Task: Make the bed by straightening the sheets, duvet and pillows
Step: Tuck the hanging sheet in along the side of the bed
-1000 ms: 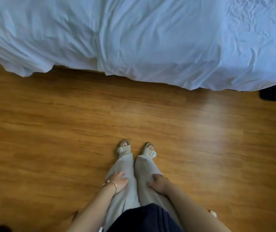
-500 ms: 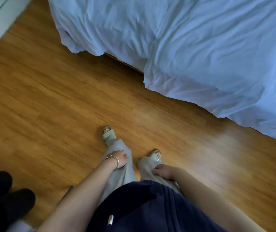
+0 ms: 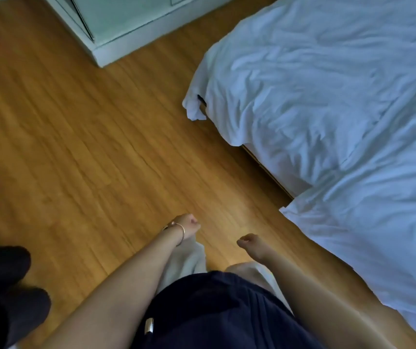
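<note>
A crumpled white duvet [image 3: 327, 91] covers the bed at the right, and its corner [image 3: 193, 108] hangs down toward the floor. A second white layer of bedding [image 3: 383, 235] overlaps it nearer to me and droops over the bed's side. No pillows are in view. My left hand [image 3: 188, 226], with a thin bracelet on the wrist, hangs loosely curled over the wooden floor and holds nothing. My right hand [image 3: 251, 244] hangs the same way, empty. Both hands are well apart from the bedding.
A white cabinet [image 3: 126, 28] stands on the wooden floor [image 3: 88, 147] beyond the bed's corner. Dark, rounded shapes [image 3: 2, 285] lie at the lower left; I cannot tell what they are. A strip of the wooden bed frame [image 3: 264, 165] shows under the bedding.
The view has swung left along the bed toward its corner and the cabinet. Both hands have come off my trouser legs and now hang free over the floor.
</note>
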Demonstrator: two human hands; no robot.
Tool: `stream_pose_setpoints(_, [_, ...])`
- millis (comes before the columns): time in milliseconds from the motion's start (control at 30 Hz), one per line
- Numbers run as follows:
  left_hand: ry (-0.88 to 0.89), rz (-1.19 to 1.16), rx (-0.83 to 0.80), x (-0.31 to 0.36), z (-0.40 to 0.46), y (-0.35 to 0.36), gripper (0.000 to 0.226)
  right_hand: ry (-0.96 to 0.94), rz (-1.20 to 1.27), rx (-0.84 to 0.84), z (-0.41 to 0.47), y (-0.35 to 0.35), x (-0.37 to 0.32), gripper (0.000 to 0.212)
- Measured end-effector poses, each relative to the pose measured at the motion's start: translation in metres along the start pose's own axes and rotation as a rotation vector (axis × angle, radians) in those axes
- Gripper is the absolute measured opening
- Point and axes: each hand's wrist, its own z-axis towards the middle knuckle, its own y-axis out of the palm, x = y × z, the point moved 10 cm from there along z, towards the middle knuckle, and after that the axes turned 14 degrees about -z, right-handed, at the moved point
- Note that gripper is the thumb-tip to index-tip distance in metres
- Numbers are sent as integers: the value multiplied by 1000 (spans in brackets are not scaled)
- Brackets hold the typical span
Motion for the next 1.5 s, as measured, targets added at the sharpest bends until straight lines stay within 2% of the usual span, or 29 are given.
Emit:
stream_pose_setpoints(133, [60,-96,31,35,19,-50,12,-22,57,111,16,-53,-71,44])
stream_pose_setpoints(233, [96,-110,22,61,42,-72,17,-19,149,165,32,-84,-110,49])
stream_pose_setpoints(433, [80,-157,13,120,107,-125,22,35,130,138,103,-159,-156,55])
stream_pose_setpoints(500, [81,-121,18,146,131,-149,20,40,111,143,135,-196,-173,48])
stream_pose_setpoints(600, [66,-72,25,189,160,-191,23,0,112,144,177,-253,-205,24])
stream_pose_setpoints(733, [34,-72,43,250,197,-253,23,29,85,159,225,-330,-238,33])
stream_pose_setpoints(767, [49,-66,50,269,209,-269,23,43,125,182,236,-351,-245,29])
stream_pose_setpoints(800, [76,-49,62,292,223,-284,23,33,192,200,246,-370,-254,16])
stream_pose_setpoints(833, [105,-27,76,317,236,-298,24,34,254,243,253,-392,-262,19])
stream_pose_setpoints(867, [132,-12,89,341,248,-309,25,32,295,294,258,-414,-269,40])
stream_pose_setpoints(900, [156,-1,92,364,261,-317,25,33,323,342,259,-434,-276,51])
stream_pose_setpoints(1033, [224,112,28,451,311,-332,23,48,454,419,273,-491,-300,57])
stream_pose_setpoints(1167, [288,189,-33,538,373,-344,31,160,609,468,307,-521,-309,61])
stream_pose_setpoints(1267, [326,309,-86,583,420,-345,50,298,672,488,328,-526,-317,61])
stream_pose_setpoints(1433, [311,469,-303,607,468,-323,82,588,902,560,332,-499,-348,69])
stream_pose_setpoints(1500, [315,520,-305,618,477,-313,88,706,986,549,335,-490,-358,73])
